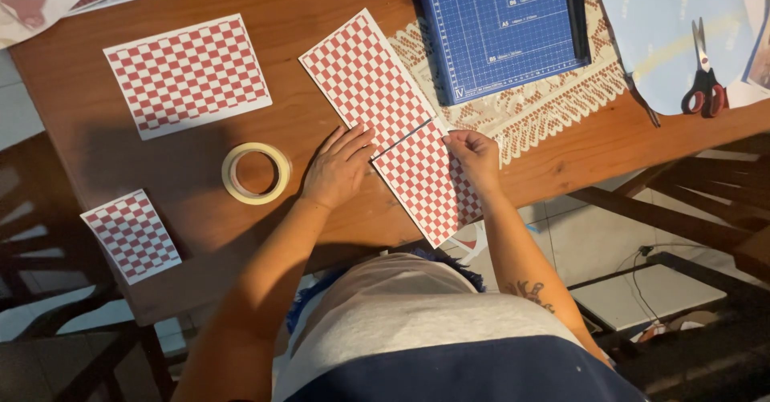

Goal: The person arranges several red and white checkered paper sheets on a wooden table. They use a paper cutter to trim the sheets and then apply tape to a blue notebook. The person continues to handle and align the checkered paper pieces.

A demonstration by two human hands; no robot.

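Seen from above, the left hand (337, 168) lies flat and open, and the right hand's (475, 155) fingertips pinch, butting two red-checked paper sheets (393, 121) together mid-table; taping the seam seems next, needing the nearby masking tape roll (256, 173).

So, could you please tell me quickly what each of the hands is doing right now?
Left hand: open, flat, fingers pressing the long red-and-white checkered paper sheet.
Right hand: fingers curled, pinching the top edge of the smaller checkered sheet.

Brown wooden table (200, 169), dark chairs (682, 202) beside it, seemingly pale tiled floor (593, 250).
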